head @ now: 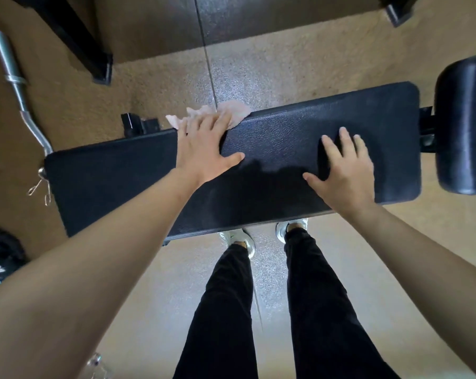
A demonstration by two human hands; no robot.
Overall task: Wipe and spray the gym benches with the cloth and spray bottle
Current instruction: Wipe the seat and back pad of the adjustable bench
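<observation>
You are pressing the pale cloth (pixel 204 116) against the far edge of the black bench pad (pixel 299 138) with your left hand (pixel 204 149), fingers spread flat. Your right hand (pixel 343 170) is resting open on the pad. The cloth is looking soft and limp, so it is probably best bunched under your palm.

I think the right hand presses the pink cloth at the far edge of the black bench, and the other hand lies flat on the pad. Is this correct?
Not quite: the head view shows the left hand pressing the pink cloth at the far edge of the black bench; the right hand lies flat on the pad.
</observation>
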